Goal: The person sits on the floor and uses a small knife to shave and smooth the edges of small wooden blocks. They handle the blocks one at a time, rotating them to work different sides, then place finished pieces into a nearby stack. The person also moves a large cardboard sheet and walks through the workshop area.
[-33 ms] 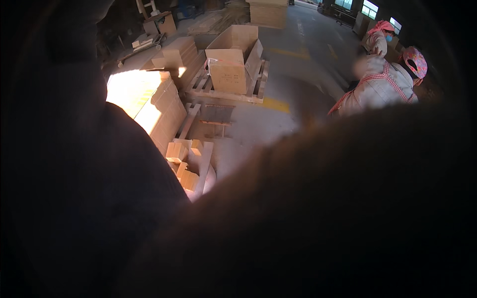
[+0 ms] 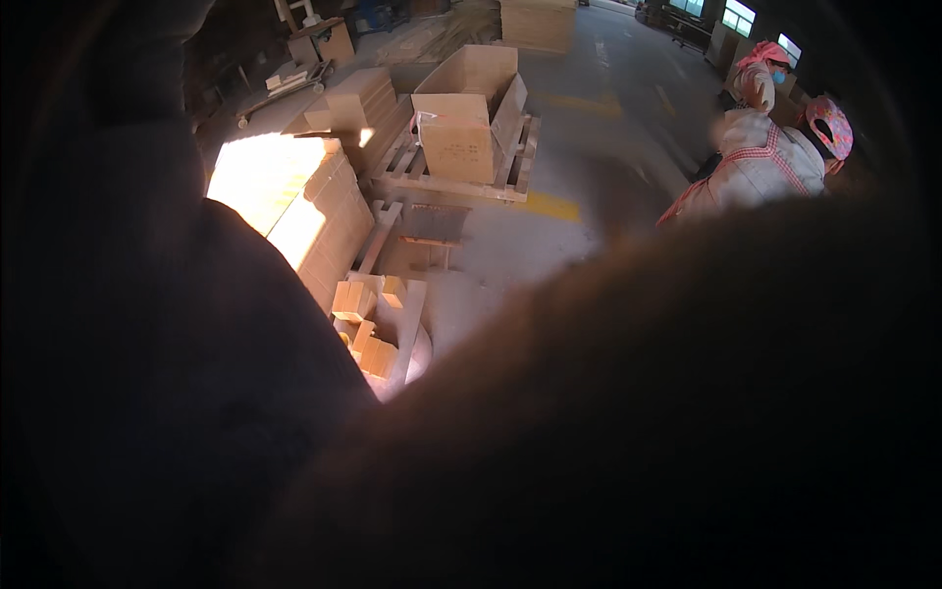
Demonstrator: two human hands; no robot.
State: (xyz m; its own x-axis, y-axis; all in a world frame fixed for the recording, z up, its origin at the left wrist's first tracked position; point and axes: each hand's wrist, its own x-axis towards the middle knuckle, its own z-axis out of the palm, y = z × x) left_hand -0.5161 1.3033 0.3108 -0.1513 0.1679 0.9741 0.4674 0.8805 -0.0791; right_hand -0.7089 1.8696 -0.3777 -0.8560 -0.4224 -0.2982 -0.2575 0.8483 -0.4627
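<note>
Neither of my hands can be made out. A large dark, blurred shape [image 2: 628, 412] fills the lower and right part of the head view, and another dark mass [image 2: 177, 324] covers the left. Between them, several small wooden blocks [image 2: 378, 355] show beside a pale board [image 2: 412, 329]. What my hands hold or touch is hidden. Nearest the left mass stands a long stack of cardboard [image 2: 332, 221], its top glaring in sunlight.
An open cardboard box [image 2: 456, 142] sits on a wooden pallet [image 2: 422, 180]. More stacked cardboard [image 2: 368, 98] leans beside it. At the right, a person [image 2: 756, 162] in a floral cap bends over; another person [image 2: 758, 79] wears a pink head covering. Yellow lines [image 2: 549, 206] mark the floor.
The whole scene sits slightly farther right in the picture. The boxes and blocks keep their places relative to each other.
</note>
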